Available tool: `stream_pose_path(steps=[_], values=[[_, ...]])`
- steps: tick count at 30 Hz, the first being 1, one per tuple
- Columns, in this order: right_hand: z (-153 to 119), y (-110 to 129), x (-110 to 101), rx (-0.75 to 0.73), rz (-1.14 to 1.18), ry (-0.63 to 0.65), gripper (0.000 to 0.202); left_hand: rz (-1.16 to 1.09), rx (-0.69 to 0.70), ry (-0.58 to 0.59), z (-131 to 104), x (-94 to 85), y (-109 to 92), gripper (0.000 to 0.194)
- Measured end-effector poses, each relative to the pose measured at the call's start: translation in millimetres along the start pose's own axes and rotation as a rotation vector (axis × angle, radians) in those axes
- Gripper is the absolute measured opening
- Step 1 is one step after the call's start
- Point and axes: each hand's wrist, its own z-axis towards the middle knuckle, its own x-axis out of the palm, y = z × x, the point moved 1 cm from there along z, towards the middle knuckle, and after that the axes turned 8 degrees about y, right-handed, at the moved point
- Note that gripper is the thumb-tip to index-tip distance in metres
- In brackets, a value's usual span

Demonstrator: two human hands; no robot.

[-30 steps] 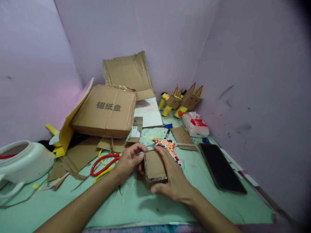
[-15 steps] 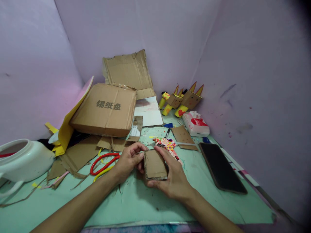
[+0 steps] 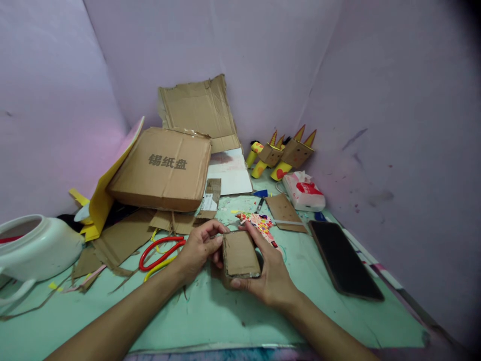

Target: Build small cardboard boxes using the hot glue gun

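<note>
A small cardboard box (image 3: 241,254) with rough edges is held between my two hands just above the green tabletop. My left hand (image 3: 201,250) pinches its left edge, thumb and fingers close together at the upper left corner. Around the right side wraps my right hand (image 3: 272,271), thumb under the near edge and fingers along the far right. Beyond it lies a glue gun (image 3: 259,223) with a colourful dotted pattern, partly hidden by my right hand. Red-handled scissors (image 3: 162,253) rest left of my left hand, their blades out of sight.
A black phone (image 3: 344,260) lies at the right. Behind it are a tissue pack (image 3: 303,191) and cardboard animal figures (image 3: 296,153). A large cardboard box (image 3: 161,170) leans over scraps at the back left. A white pot (image 3: 37,248) stands at the left edge.
The fingers of my right hand have shifted slightly along the small cardboard box, and its right side has moved a little. My left hand keeps its place.
</note>
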Motion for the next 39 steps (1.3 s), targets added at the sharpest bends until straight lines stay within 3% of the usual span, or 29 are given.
stream_pose_path(steps=[11,23,34,39], values=[[2.4,6.0,0.5,0.033,0.127,-0.001,0.087,0.013,0.011,-0.003,-0.1,0.5,-3.0,0.041],[3.4,8.2,1.1,0.066,0.167,0.005,0.086,0.033,0.007,-0.012,0.3,0.7,-2.1,0.042],[3.8,-13.6,10.6,-0.104,0.093,-0.042,0.094,0.053,0.064,-0.027,2.0,0.9,7.9,0.046],[2.8,-28.4,18.0,-0.171,0.078,-0.148,0.097,0.046,0.113,-0.014,6.5,-4.0,19.0,0.048]])
